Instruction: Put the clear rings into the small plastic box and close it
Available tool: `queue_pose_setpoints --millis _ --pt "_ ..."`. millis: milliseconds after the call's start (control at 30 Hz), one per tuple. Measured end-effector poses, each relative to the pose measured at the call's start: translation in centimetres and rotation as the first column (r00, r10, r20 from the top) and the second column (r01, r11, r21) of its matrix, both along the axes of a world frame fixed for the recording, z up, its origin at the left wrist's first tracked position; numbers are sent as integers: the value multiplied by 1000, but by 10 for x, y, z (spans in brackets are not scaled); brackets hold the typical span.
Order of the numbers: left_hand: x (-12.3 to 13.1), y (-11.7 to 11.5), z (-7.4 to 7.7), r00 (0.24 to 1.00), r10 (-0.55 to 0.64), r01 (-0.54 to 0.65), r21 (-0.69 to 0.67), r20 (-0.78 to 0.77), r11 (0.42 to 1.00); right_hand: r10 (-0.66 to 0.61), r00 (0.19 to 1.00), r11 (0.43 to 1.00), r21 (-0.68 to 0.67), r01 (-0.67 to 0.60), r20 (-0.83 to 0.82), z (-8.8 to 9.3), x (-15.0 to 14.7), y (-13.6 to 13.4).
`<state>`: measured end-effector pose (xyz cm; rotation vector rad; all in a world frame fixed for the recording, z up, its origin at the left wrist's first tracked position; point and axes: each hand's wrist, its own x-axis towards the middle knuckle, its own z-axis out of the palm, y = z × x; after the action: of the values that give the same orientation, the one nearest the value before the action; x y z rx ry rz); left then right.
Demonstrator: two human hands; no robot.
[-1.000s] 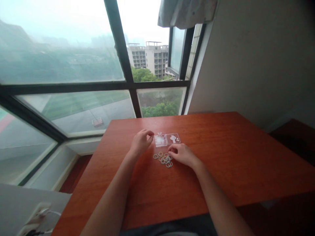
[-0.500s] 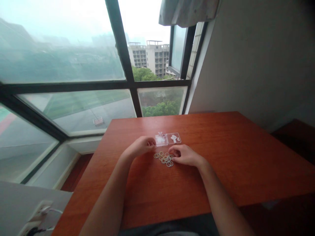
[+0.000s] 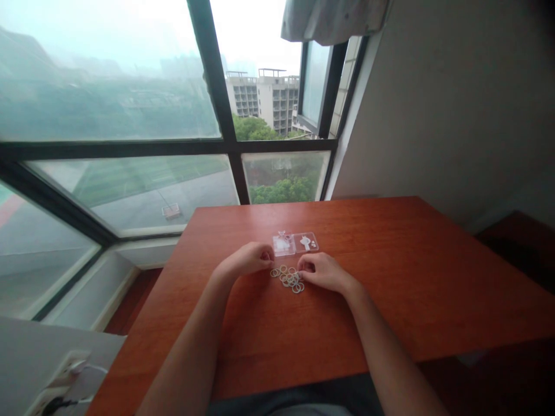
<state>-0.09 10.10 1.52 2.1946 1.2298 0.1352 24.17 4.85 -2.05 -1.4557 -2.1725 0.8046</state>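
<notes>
A small pile of pale rings [image 3: 286, 279] lies on the reddish-brown wooden table, several of them overlapping. My right hand [image 3: 324, 271] is at the pile's right edge, thumb and forefinger pinched on a ring there. Left of the pile, my left hand [image 3: 250, 259] has its fingers curled together just above the table; what they hold, if anything, is too small to make out. Behind the rings lies a hinged clear plastic box [image 3: 283, 246], opened flat. Its lid [image 3: 307, 242] carries white markings and points to the right.
The wooden table [image 3: 390, 277] reaches the window frame [image 3: 173, 149] at the back. To the right is a grey wall [image 3: 442, 115]. A wall socket [image 3: 69, 370] with plugged-in cables is low at the left.
My right hand has shifted slightly left, its fingertips now closed at the edge of the ring pile. My left hand stays nearly in place.
</notes>
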Motion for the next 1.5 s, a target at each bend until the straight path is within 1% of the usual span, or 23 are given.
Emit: queue_pose_setpoints --millis 167,367,533,667,900,1233,1367,1500 --pt "2 -2 1 1000 -19 19 35 0 999 -7 999 1000 -9 6 -50 -1 0 2" --pt "3 -3 3 999 -44 44 26 -6 999 -83 988 996 17 86 -132 -4 -2 6" --pt "7 -6 8 998 -60 60 56 -15 997 -95 983 994 36 102 -159 -5 -4 6" --pt "14 -8 10 995 -80 74 82 66 994 -97 980 994 39 105 -172 -5 -7 6" --pt "29 -12 8 974 -99 71 138 203 988 -87 975 993 56 100 -203 -3 -12 6" --pt "36 -11 1 955 -144 97 185 259 978 -117 945 987 66 143 -304 2 -15 4" --pt "35 -10 1 959 -136 85 203 249 975 -113 950 987 80 142 -290 0 -15 5" --pt "29 -7 4 968 -84 24 243 238 970 -109 970 985 111 135 -217 -3 -12 7"
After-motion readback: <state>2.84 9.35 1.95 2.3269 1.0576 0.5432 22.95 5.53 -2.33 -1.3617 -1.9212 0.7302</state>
